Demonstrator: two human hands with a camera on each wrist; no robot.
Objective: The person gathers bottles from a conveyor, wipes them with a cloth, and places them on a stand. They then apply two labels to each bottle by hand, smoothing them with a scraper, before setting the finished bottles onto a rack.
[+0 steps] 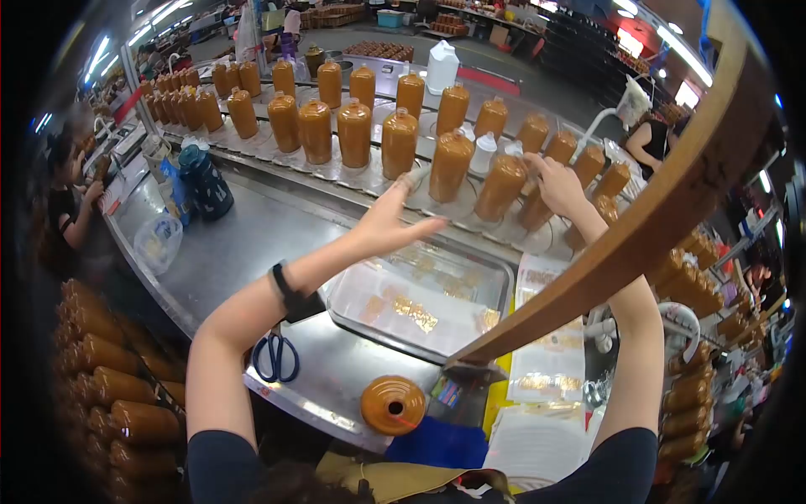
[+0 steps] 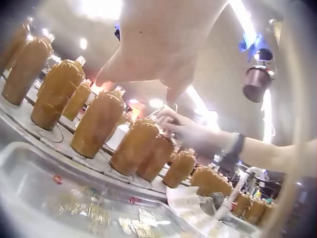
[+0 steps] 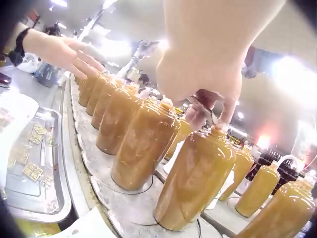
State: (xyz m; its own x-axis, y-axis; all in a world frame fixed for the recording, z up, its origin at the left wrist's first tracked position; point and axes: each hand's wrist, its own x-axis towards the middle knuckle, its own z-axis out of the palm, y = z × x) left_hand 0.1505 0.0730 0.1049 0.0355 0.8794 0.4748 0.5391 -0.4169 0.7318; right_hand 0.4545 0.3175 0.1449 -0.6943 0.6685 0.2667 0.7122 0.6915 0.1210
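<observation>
Glossy amber-brown bottles stand in rows along a conveyor of pale plates [image 3: 94, 163]. My right hand [image 1: 556, 183] is at the top of one bottle [image 3: 195, 178], its curled fingers pinching the neck. Under those fingers a thin shiny strip [image 3: 202, 105] shows in the right wrist view, partly hidden by the hand. My left hand [image 1: 390, 220] reaches over the near edge of the conveyor with fingers spread, holding nothing. Its covered fingertip [image 1: 411, 178] is close to another brown bottle [image 1: 400, 144]. Below lies a metal tray [image 1: 510, 294] with gold patterned pieces [image 1: 414, 314] on white sheets.
A wooden bar [image 1: 604, 223] slants across the right side. Blue-handled scissors [image 1: 275, 357] and one brown bottle [image 1: 393, 405] are on the near metal bench, a dark blue jug [image 1: 204, 183] at its left. More sheets [image 1: 546, 370] lie to the right. Stacked bottles [image 1: 138, 420] fill the lower left.
</observation>
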